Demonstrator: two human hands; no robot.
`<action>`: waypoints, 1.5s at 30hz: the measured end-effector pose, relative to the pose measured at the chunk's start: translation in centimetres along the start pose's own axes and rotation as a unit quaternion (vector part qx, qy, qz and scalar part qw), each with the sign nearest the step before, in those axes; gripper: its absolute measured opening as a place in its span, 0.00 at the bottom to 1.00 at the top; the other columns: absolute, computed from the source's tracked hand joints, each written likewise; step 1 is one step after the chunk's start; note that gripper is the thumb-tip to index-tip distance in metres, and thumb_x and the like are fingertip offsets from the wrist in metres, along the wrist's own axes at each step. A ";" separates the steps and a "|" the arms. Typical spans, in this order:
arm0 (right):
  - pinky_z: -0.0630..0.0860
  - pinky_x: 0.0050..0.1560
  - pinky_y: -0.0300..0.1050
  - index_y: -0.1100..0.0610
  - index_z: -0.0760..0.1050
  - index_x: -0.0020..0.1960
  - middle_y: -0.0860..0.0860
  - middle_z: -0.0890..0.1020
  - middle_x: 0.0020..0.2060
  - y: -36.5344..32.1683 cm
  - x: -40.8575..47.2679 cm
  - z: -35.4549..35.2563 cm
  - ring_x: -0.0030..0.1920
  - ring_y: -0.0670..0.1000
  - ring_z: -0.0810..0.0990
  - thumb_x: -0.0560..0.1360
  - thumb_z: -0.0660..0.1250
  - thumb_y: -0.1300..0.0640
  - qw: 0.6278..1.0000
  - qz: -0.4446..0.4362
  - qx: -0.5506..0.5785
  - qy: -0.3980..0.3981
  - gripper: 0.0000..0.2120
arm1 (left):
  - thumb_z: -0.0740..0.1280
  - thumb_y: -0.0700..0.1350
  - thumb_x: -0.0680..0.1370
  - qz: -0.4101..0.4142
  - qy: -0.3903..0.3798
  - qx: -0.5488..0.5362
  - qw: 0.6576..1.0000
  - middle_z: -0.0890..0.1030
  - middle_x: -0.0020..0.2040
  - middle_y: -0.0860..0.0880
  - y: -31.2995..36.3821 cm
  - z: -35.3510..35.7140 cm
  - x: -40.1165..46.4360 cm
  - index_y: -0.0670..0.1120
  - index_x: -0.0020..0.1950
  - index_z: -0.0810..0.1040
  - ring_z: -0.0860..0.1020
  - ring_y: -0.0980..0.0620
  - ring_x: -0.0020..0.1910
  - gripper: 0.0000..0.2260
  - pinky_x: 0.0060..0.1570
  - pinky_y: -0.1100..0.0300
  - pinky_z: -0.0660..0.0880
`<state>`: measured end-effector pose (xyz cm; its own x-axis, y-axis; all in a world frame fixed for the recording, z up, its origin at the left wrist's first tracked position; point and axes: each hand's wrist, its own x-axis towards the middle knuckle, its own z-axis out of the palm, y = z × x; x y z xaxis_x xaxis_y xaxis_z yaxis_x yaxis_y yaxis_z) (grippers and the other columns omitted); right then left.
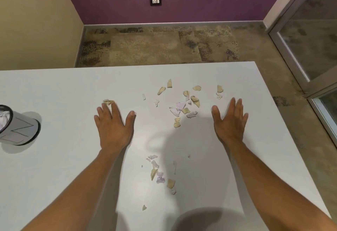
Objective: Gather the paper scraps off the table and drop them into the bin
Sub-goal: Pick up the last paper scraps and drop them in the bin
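Note:
Several torn paper scraps, tan and pale lilac, lie on the white table [54, 88]. One cluster [184, 107] sits between my hands, toward the far side. A second cluster [160, 174] lies nearer me, between my forearms. A single crumpled tan scrap [108, 101] lies at the fingertips of my left hand [114, 123], which is flat with fingers spread. My right hand [230, 121] is flat too, fingers straight, to the right of the far cluster, holding nothing. The small grey bin [20, 128] stands at the table's left edge, with paper inside.
The table's far edge and right edge drop off to a mottled brown floor [155, 48]. A glass door frame [299, 57] stands at the right. A purple wall with a socket [155, 0] is behind.

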<state>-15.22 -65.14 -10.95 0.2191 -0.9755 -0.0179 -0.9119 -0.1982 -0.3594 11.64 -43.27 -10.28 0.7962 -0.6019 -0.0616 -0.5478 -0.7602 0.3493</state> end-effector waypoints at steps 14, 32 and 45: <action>0.63 0.73 0.52 0.55 0.66 0.73 0.52 0.66 0.74 -1.3 3.8 1.0 0.74 0.51 0.63 0.79 0.55 0.36 0.977 -0.117 0.177 0.032 0.30 | 0.58 0.58 0.81 0.178 0.104 -0.123 0.971 0.73 0.69 0.44 0.4 0.1 3.8 0.43 0.68 0.72 0.66 0.46 0.71 0.23 0.71 0.54 0.61; 0.61 0.75 0.50 0.55 0.66 0.74 0.51 0.71 0.72 -6.7 3.8 1.8 0.72 0.49 0.67 0.83 0.55 0.51 0.915 -0.275 0.253 -0.152 0.20 | 0.56 0.64 0.78 0.238 -0.164 -0.180 0.940 0.57 0.79 0.54 5.6 1.5 7.6 0.51 0.79 0.56 0.53 0.57 0.78 0.33 0.72 0.64 0.49; 0.44 0.78 0.50 0.55 0.53 0.79 0.51 0.57 0.78 -9.0 4.2 3.3 0.78 0.49 0.51 0.83 0.43 0.48 0.910 -0.374 0.018 -0.176 0.26 | 0.46 0.70 0.78 0.385 -0.176 -0.031 0.905 0.57 0.79 0.52 9.0 3.4 8.7 0.52 0.79 0.57 0.49 0.56 0.79 0.35 0.77 0.54 0.43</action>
<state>-4.97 -67.14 -10.85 0.8775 -0.4767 -0.0516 -0.4514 -0.7851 -0.4242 12.73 -56.15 -10.88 0.0469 -0.9967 -0.0668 -0.8814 -0.0728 0.4667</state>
